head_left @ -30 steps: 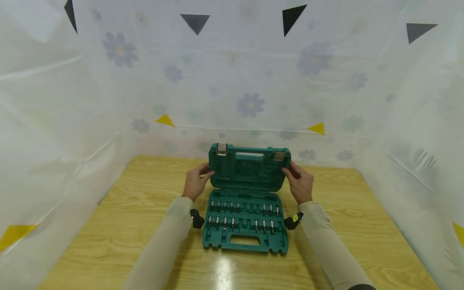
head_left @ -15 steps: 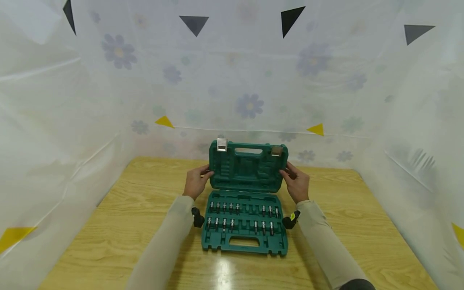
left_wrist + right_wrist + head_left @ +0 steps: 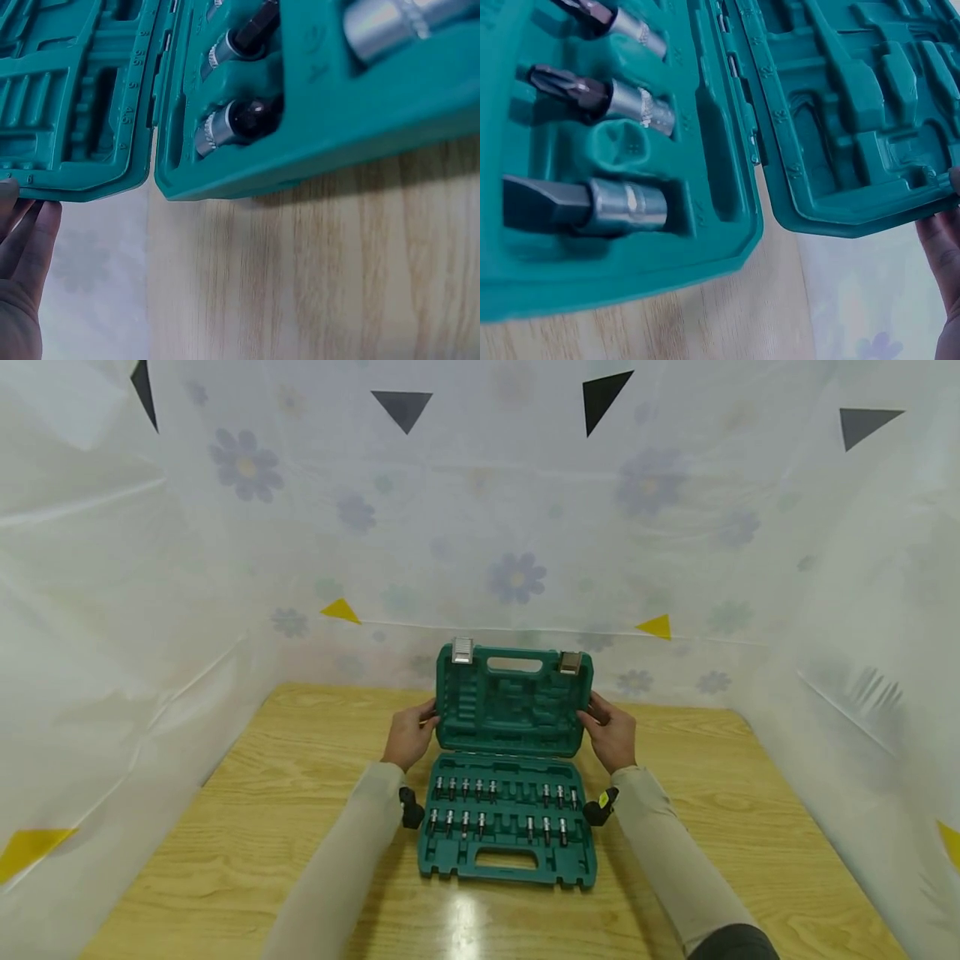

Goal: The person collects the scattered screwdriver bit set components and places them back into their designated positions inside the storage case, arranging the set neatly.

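Observation:
A green plastic socket-bit case lies unfolded on the table, its lid [image 3: 513, 739] raised on the hinge behind the base [image 3: 570, 862]. My left hand [image 3: 407, 739] holds the lid's left edge, thumb on the inner side and fingers behind. At the opposite edge, my right hand [image 3: 613, 741] grips the lid in the same way. Two rows of silver bit sockets [image 3: 465, 821] sit in the base's slots, with vacant slots mid-row. In the right wrist view, a flat-blade bit socket [image 3: 626, 206] lies nearest the base's corner. Metal latches [image 3: 462, 651] hang on the lid's top rim.
The wood-grain table [image 3: 315, 852] extends around the case on all sides. A pale flowered plastic sheet [image 3: 420, 543] encloses the back and sides, bearing black and yellow triangles. Dark wrist-camera mounts [image 3: 411, 810] flank the base.
The lid has swung a little farther back, showing more of its inside. Both hands have moved with it, the right one slightly inward. The base and bit sockets stay in place.

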`<state>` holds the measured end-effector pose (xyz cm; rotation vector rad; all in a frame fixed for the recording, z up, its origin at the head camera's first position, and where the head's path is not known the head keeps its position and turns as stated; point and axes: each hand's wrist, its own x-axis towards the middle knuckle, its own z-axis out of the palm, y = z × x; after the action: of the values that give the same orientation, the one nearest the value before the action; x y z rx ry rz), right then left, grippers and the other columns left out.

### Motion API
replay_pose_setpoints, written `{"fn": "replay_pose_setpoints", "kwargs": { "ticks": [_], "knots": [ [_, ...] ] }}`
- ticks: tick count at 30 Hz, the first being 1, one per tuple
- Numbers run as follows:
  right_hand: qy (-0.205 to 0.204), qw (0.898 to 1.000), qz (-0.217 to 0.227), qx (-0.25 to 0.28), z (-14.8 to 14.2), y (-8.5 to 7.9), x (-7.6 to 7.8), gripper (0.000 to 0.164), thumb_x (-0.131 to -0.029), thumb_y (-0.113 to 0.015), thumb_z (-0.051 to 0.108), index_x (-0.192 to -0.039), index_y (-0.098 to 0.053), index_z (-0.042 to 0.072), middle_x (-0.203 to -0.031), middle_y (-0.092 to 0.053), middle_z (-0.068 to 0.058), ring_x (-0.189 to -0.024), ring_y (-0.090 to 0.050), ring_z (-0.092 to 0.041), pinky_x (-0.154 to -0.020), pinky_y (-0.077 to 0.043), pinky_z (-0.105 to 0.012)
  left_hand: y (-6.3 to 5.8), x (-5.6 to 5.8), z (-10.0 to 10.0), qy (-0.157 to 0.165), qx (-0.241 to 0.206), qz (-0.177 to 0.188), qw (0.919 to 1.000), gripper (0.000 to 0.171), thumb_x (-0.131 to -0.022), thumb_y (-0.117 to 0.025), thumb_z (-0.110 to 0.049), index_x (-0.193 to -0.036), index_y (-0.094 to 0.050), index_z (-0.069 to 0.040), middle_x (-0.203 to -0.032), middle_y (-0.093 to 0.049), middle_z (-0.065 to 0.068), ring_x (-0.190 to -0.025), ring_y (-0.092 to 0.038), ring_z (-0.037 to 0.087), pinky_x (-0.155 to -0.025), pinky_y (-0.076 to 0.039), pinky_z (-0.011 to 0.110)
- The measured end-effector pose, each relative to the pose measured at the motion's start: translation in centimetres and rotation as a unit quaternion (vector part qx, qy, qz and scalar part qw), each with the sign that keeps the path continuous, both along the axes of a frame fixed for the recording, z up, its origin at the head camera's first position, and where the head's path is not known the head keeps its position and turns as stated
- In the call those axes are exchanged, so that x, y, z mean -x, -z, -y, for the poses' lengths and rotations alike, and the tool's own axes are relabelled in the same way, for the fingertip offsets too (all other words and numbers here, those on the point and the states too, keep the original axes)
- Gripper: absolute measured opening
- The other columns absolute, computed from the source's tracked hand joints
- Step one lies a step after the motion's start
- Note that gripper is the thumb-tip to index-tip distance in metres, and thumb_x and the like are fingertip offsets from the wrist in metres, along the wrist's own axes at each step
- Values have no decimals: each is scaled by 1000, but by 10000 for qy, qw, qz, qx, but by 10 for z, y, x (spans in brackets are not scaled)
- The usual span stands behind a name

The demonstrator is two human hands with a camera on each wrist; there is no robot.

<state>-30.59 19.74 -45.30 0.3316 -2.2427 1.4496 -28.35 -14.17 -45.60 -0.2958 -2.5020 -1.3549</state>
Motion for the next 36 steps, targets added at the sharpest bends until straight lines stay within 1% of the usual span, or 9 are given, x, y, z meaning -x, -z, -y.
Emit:
{"fn": "replay_pose_setpoints", "kwargs": {
  "ticks": [4,10,14,17,19,22,24,31,36],
  "knots": [
    [-45,9998,177,-29,0,0,0,47,-92,-63,2,-138,-51,2,-129,-58,-22,-112,-61,-36,-86,-51,-40,2,1,-1,107,-3,128,9999,46,-98,-54,-2,-143,-46,-5,-133,-58,16,-116,-59,29,-91,-51,41],
    [21,9991,397,-142,-1,2,3,48,-94,-61,2,-140,-48,0,-130,-57,-25,-114,-59,-37,-88,-50,-43,2,1,-4,513,-220,241,9981,52,-98,-46,5,-148,-34,-4,-142,-49,18,-125,-52,33,-98,-46,41],
    [128,9986,475,-216,-1,3,6,48,-95,-60,4,-140,-48,1,-129,-57,-24,-114,-59,-36,-89,-51,-43,3,5,-5,756,-173,375,9963,56,-98,-41,7,-151,-29,-6,-147,-42,17,-129,-47,34,-102,-42,43],
    [192,9982,505,-275,0,4,8,47,-95,-60,5,-140,-49,2,-128,-58,-25,-114,-60,-36,-89,-51,-44,2,7,-6,766,-55,495,9958,58,-97,-42,7,-152,-27,-5,-146,-38,20,-128,-45,36,-103,-40,46],
    [208,9979,540,-276,1,4,9,46,-95,-60,4,-139,-49,1,-128,-58,-25,-114,-59,-37,-89,-51,-44,2,7,-6,699,-23,573,9959,58,-97,-44,6,-152,-26,-4,-144,-36,21,-128,-44,37,-104,-40,46],
    [170,9975,634,-253,1,5,10,47,-94,-60,2,-140,-49,1,-130,-56,-25,-116,-58,-37,-91,-50,-44,2,6,-7,607,4,620,9962,58,-97,-48,3,-151,-26,-2,-140,-36,22,-126,-44,38,-103,-40,47],
    [138,9971,703,-254,1,6,10,47,-94,-59,1,-140,-48,1,-131,-56,-25,-117,-57,-36,-92,-50,-44,2,5,-8,589,6,634,9963,59,-97,-49,3,-151,-27,-3,-141,-36,22,-126,-44,38,-103,-41,47],
    [-45,9956,896,-255,1,7,10,50,-95,-58,0,-143,-44,2,-134,-53,-24,-120,-55,-37,-93,-49,-44,2,6,-8,690,-43,798,9944,59,-97,-50,3,-151,-29,-6,-144,-39,20,-127,-45,36,-104,-40,47],
    [-195,9922,1153,-443,0,7,10,53,-96,-54,-2,-146,-38,1,-140,-47,-24,-125,-50,-38,-97,-46,-45,3,8,-9,757,-158,915,9928,59,-97,-50,3,-151,-29,-7,-149,-39,15,-131,-43,34,-106,-38,47]
  ]
}}
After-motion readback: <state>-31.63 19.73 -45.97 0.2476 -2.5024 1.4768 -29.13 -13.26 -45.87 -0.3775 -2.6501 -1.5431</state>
